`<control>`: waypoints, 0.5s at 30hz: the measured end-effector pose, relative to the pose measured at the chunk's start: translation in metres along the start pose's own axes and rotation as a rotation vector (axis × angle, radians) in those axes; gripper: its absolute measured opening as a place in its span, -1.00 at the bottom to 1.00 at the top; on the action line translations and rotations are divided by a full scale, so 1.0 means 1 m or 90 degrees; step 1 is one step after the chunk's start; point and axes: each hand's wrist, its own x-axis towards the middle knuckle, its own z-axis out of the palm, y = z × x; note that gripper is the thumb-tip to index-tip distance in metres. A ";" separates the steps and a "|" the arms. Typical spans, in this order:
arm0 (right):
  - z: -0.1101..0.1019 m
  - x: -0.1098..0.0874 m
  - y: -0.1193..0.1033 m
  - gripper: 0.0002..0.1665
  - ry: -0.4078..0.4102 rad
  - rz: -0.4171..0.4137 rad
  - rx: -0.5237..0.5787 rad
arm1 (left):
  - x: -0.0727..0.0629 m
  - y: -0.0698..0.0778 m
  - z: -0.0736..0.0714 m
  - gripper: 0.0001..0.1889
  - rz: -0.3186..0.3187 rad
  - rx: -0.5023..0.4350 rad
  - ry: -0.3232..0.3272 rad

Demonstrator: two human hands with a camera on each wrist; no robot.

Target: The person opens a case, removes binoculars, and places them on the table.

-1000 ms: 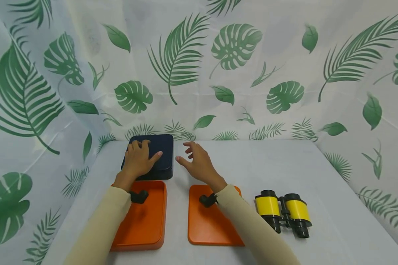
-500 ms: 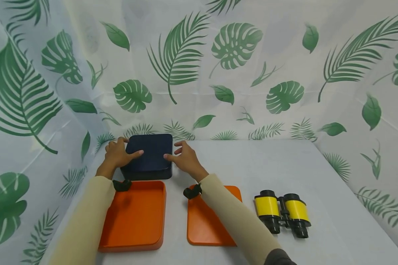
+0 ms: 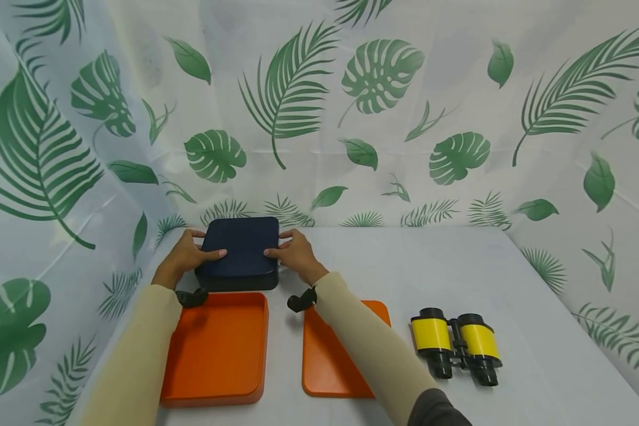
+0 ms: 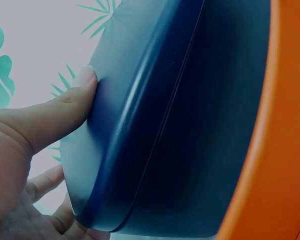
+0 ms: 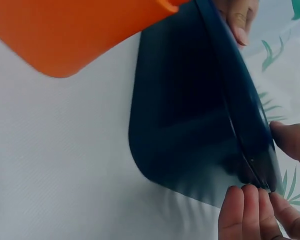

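Note:
A dark blue lidded box (image 3: pixel 236 283) stands at the back left of the table, its lid (image 3: pixel 242 245) seated on it with a thin seam visible in both wrist views. My left hand (image 3: pixel 183 255) grips the lid's left side, thumb on top and fingers down the side. At the opposite side my right hand (image 3: pixel 296 254) holds the lid too, its thumb (image 5: pixel 292 140) on the top face and its fingertips (image 5: pixel 235 200) against the edge near the seam. Some left fingers are hidden behind the box in the head view.
An open orange box (image 3: pixel 213 355) sits just in front of the blue one. To its right lies a flat orange lid (image 3: pixel 332 361), partly under my right forearm. Yellow and black binoculars (image 3: pixel 455 343) rest farther right. A leaf-printed curtain (image 3: pixel 319 118) borders the table.
My left hand has slid from the top of the blue lid to its left side. My right hand has moved left, from beside the box onto the lid's right edge.

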 end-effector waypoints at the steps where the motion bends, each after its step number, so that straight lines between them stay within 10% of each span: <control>1: 0.000 0.001 0.000 -0.25 -0.001 0.007 0.011 | 0.000 0.000 0.000 0.07 -0.002 -0.004 0.001; 15: 0.002 0.005 0.000 -0.24 -0.009 0.002 0.110 | 0.001 0.000 0.001 0.10 -0.005 -0.013 0.023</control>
